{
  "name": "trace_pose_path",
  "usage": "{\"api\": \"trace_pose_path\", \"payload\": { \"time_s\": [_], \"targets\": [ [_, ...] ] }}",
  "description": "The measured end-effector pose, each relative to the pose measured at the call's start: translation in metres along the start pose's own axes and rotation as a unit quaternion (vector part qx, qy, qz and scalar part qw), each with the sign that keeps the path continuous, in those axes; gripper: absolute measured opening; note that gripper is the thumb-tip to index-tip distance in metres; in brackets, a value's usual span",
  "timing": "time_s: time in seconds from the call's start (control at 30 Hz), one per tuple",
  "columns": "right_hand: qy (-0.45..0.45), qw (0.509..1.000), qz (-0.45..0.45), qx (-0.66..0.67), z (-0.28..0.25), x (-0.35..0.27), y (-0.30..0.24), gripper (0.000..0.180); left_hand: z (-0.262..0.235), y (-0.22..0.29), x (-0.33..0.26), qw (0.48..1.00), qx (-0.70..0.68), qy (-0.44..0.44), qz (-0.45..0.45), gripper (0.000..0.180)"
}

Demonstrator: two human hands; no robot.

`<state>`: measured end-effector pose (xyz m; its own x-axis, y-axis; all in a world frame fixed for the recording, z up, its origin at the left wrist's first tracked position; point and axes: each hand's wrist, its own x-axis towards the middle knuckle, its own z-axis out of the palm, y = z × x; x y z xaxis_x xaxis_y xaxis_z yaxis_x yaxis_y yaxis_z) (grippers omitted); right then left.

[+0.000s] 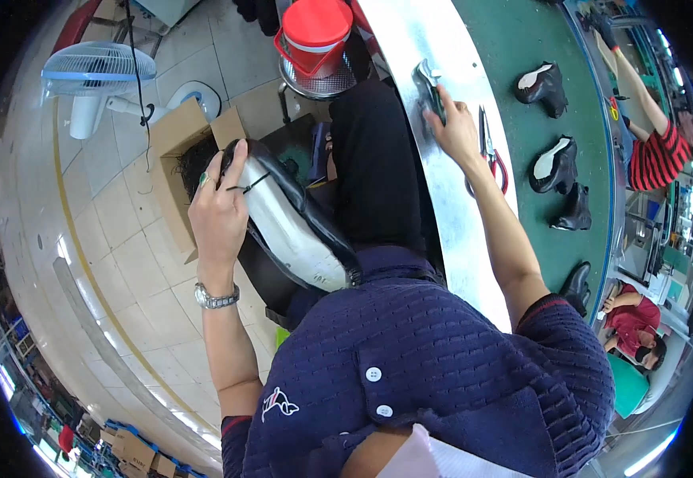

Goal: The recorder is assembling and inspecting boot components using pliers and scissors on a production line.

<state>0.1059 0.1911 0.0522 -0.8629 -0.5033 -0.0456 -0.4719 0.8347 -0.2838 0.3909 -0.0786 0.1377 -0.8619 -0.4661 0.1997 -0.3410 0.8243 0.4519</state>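
Observation:
My left hand (pixel 223 195) grips one end of a black shoe upper with a pale whitish sole side (pixel 295 231), which faces up. A thin dark cord crosses that sole side near my fingers. The shoe's other end rests against my lap. Over the metal bench top (pixel 462 215), my right hand (pixel 456 131) has thumb and forefinger closed at the dark handle of a hand tool with a shiny metal head (pixel 428 73). Its exact kind is unclear. Close by my right wrist lie red-handled scissors (pixel 496 163), partly hidden by my forearm.
Several black shoe pieces, including a boot (pixel 552 166), stand on the green surface (pixel 514 40) beyond the bench. An open cardboard box (pixel 173 155), a fan (pixel 95 72) and a red bucket (pixel 315 40) on a stool are leftward and ahead. Two people sit at right.

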Motion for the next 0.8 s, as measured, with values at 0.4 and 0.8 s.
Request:
{"api": "trace_pose_path", "payload": {
  "time_s": [0.4,0.8],
  "targets": [
    [0.035,0.987,0.151,-0.045,-0.024,-0.135,0.113,0.05,0.008,-0.002,-0.015,0.997,-0.025,0.073,0.031,0.051],
    [-0.418,0.694,0.068,0.582,-0.117,-0.112,-0.071,0.078,0.021,0.051,-0.06,0.92,-0.29,0.137,-0.223,0.066]
  ]
}}
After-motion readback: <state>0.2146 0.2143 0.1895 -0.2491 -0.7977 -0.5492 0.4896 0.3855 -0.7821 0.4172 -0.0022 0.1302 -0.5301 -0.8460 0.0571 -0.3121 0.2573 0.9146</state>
